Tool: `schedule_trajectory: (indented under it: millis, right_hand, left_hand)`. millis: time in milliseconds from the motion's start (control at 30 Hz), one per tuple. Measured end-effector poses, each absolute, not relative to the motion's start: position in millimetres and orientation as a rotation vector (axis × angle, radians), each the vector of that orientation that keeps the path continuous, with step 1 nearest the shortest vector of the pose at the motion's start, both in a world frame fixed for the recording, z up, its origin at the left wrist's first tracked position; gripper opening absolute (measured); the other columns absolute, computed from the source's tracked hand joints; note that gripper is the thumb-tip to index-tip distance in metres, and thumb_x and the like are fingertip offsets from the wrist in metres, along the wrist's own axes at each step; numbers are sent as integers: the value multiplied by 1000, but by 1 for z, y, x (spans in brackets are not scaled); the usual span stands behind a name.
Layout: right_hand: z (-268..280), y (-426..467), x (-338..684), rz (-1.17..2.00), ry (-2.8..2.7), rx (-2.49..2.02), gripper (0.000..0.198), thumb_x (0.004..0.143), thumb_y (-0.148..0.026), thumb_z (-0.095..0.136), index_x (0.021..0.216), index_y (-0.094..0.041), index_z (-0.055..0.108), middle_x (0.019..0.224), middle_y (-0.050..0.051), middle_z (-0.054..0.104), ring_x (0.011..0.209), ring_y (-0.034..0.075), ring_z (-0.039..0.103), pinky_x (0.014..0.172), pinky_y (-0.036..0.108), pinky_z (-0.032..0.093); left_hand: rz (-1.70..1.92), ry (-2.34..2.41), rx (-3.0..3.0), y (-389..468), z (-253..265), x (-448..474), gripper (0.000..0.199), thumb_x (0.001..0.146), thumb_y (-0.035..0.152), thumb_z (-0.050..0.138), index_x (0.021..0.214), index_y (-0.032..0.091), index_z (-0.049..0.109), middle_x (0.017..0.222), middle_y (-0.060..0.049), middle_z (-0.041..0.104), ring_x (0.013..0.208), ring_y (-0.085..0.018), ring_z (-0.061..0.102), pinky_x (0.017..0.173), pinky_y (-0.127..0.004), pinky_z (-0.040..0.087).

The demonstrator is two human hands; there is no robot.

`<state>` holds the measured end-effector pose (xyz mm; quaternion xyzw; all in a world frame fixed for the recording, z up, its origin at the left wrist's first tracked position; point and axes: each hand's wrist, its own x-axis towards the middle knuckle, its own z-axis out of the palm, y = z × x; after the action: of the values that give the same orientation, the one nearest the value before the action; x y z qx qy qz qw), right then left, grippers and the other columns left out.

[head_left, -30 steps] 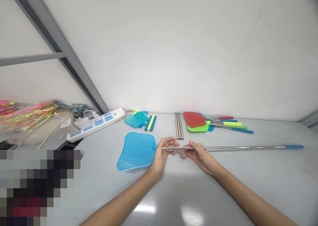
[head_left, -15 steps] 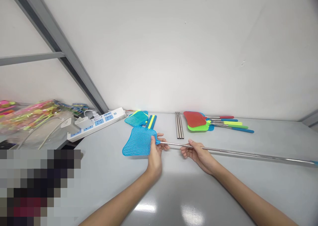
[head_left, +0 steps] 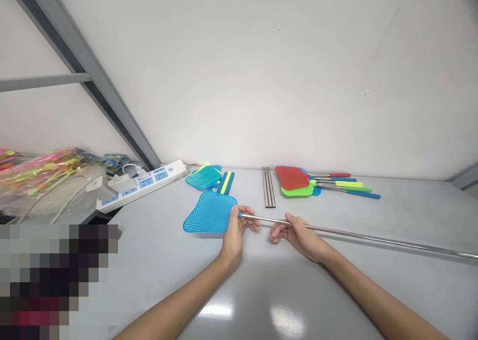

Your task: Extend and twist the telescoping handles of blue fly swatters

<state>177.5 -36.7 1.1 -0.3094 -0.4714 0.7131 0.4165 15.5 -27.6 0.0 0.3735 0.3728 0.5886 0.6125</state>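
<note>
Between both hands I hold a blue fly swatter [head_left: 211,212] with a long metal telescopic rod, drawn out to the right past the edge of view. My left hand [head_left: 236,228] is closed around the neck, its thumb on top where the blue head meets the rod. Further along, my right hand [head_left: 298,234] grips the rod between thumb and curled fingers. Behind the blue head lie loose swatter heads [head_left: 203,176] in teal and yellow, beside blue and yellow handle grips [head_left: 225,183]. Several bare metal rods [head_left: 269,188] lie side by side beyond my hands.
A stack of swatters [head_left: 295,179] with red, green and blue heads lies at the back right, handles pointing right. At left are a white power strip [head_left: 144,185] with plugs and cables and a plastic bag of colourful items [head_left: 48,173]. A wall [head_left: 261,81] bounds the table behind.
The rod's right end has swung slightly toward me, and its blue grip has slipped out of view. Both hands keep their hold; the view has shifted slightly.
</note>
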Motion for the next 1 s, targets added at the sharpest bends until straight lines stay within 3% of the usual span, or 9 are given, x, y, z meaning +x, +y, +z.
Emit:
schedule_trajectory:
  millis: [367, 1000]
  right_hand:
    - [1, -37, 179, 1786, -1209, -796, 52, 82, -45, 29, 71, -10, 66, 71, 11, 60, 70, 18, 53, 72, 34, 38]
    - [-3, -37, 178, 1783, -1278, -728, 54, 84, -41, 24, 72, -10, 66, 63, 9, 61, 69, 19, 55, 71, 35, 38]
  left_hand:
    - [1272, 816, 901, -32, 2, 20, 36, 79, 46, 32, 68, 16, 47, 48, 0, 54, 44, -12, 50, 49, -24, 38]
    - [1351, 801, 905, -48, 9, 27, 38, 83, 45, 24, 74, 16, 47, 45, 1, 52, 51, -13, 53, 54, -24, 38]
